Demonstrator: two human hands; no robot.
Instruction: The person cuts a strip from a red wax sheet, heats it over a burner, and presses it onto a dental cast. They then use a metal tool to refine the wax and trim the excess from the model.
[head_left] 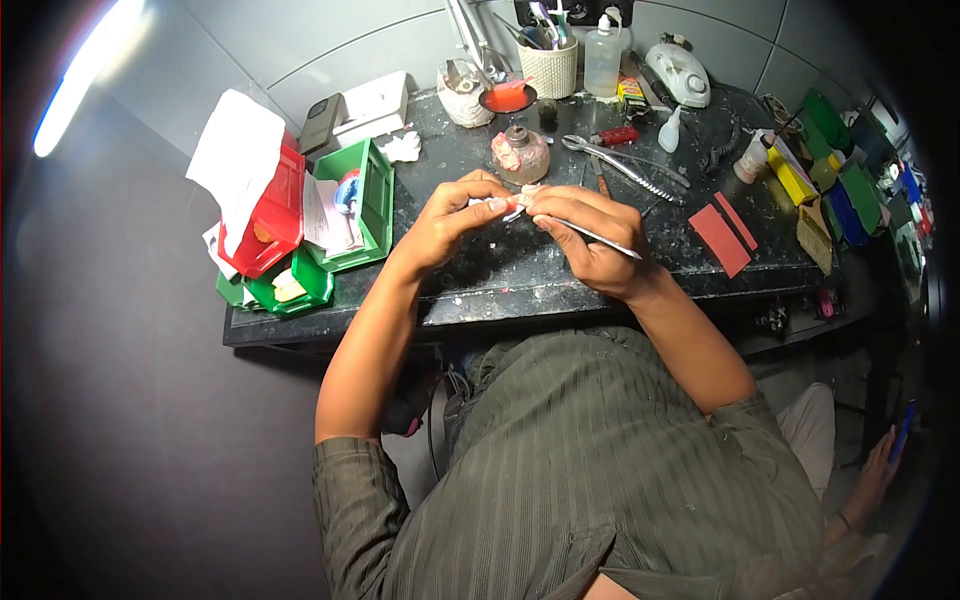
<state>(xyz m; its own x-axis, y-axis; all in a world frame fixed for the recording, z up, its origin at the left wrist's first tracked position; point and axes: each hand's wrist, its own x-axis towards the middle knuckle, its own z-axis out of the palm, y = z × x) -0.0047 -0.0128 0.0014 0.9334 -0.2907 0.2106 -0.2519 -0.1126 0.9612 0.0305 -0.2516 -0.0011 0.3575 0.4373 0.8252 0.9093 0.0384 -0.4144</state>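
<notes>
Over the front of the black workbench (470, 305), my left hand (447, 222) pinches a small pink-and-white piece (518, 204), mostly hidden by the fingers. My right hand (600, 235) grips a slim metal carving tool (615, 246) like a pen, its handle slanting down to the right. The tool's working end is at the piece, where both hands' fingertips nearly meet. Just beyond them stands a round glass burner (535, 163) with pink wax on its side. Long metal pliers (640, 178) lie past my right hand.
Pink wax sheets (718, 240) lie at the right. Green bins (378, 200) and a red bin (283, 220) stand left, holding papers. Along the back are a white woven cup (549, 70) of tools, a clear bottle (602, 62) and a white device (680, 75). Another person's hand (880, 465) shows lower right.
</notes>
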